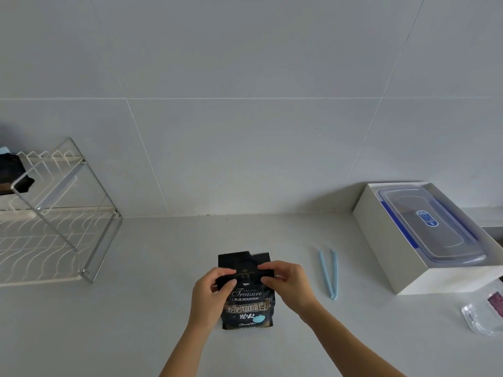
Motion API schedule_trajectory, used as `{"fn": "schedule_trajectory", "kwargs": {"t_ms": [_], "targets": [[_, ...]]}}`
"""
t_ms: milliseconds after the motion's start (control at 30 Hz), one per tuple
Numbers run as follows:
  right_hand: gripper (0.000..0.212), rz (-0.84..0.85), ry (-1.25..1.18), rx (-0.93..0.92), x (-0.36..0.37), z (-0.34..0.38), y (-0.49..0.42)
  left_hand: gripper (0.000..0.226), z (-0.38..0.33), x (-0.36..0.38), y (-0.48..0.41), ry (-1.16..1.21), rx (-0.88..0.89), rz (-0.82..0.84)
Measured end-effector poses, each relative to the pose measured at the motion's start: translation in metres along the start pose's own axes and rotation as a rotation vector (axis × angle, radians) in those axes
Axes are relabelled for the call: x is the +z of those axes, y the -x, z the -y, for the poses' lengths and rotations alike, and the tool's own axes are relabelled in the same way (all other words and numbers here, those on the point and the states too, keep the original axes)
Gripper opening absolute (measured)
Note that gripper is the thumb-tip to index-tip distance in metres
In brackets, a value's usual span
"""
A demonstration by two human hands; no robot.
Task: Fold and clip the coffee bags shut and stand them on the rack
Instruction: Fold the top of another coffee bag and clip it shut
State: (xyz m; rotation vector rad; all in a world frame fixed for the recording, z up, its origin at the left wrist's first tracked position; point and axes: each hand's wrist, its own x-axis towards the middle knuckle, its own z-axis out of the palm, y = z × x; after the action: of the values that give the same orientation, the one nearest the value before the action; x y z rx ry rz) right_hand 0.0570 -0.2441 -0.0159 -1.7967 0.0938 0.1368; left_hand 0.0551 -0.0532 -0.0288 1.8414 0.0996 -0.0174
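Note:
A black coffee bag (248, 306) with gold and white lettering lies on the counter in front of me. My left hand (211, 296) pinches its upper left side and my right hand (290, 281) pinches its upper right side, both near the top flap. To the right of the bag lies a light blue sealing clip (330, 273), spread open and apart from my hands. On the left stands a two-tier wire rack (89, 202). Another black coffee bag (12, 172) sits on its upper tier at the frame's left edge, partly cut off.
A white box (381, 240) holding a clear lidded container with blue latches (430, 221) sits at the right against the tiled wall. A clear plastic pouch (487, 314) lies at the far right edge.

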Motion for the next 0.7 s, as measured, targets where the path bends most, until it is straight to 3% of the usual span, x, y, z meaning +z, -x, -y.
{"fn": "schedule_trajectory", "kwargs": {"t_ms": [200,367,500,700], "targets": [[0.018,-0.087,0.352,-0.18,-0.002,-0.004,0.0,0.021,0.005,-0.003,0.001,-0.045,0.025,-0.005],[0.011,-0.125,0.432,-0.275,-0.002,-0.007,0.002,0.013,0.011,-0.005,0.0,-0.031,-0.04,0.015],[0.008,-0.05,0.452,-0.225,-0.004,-0.012,0.005,0.007,0.023,-0.012,0.003,-0.027,-0.144,0.029],[0.016,0.092,0.398,-0.131,-0.007,-0.01,0.005,0.024,0.018,-0.005,0.008,0.199,-0.314,0.224]]}}
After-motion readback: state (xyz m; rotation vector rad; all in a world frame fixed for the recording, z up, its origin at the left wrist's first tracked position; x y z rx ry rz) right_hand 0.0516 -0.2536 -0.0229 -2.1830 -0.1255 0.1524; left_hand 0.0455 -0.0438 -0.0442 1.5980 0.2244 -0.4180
